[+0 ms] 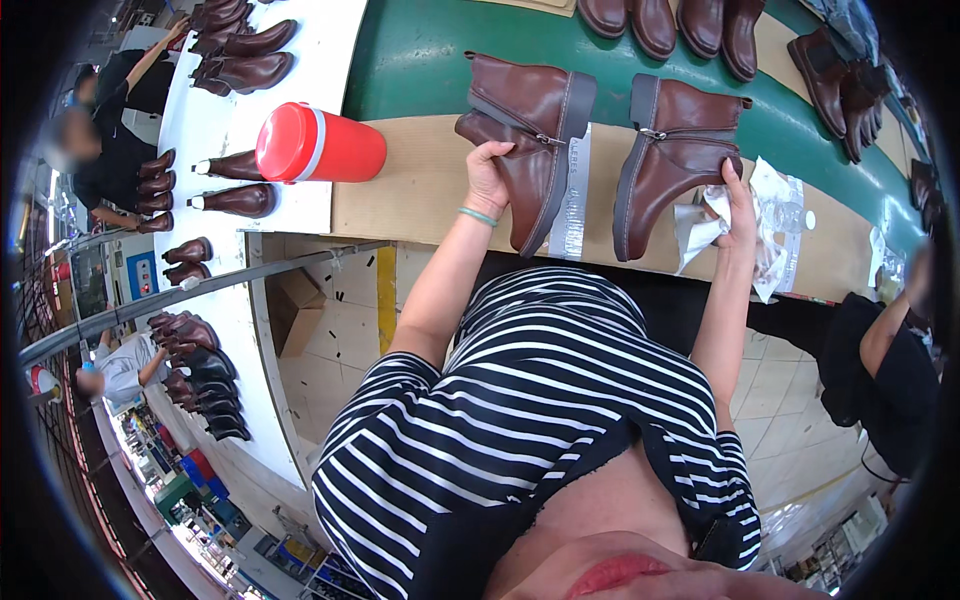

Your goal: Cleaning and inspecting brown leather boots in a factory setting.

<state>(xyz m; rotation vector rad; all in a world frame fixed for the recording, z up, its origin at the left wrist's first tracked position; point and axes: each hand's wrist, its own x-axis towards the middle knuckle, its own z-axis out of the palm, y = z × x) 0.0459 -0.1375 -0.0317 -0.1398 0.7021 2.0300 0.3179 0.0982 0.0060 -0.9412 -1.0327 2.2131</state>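
Note:
My left hand [487, 180] is closed on a brown leather ankle boot [530, 165] with a side zipper and a dark sole. To its right is a matching ankle boot [678, 160], held by my right hand [738, 210] with the thumb against the leather. A crumpled white cloth or paper [700, 232] is bunched in the fingers of that same hand. The two boots are apart, toes toward me, soles facing each other, above the brown cardboard [425, 200] on the bench. Some of the fingers on each hand are hidden.
A red jug [335, 145] stands at the left. Beside my right hand lie white crumpled paper [768, 185] and a clear bottle [790, 218]. More boots [650, 25] line the green bench [410, 75] and the white table [330, 30]. A metal rail [200, 300] crosses at left. People work on both sides.

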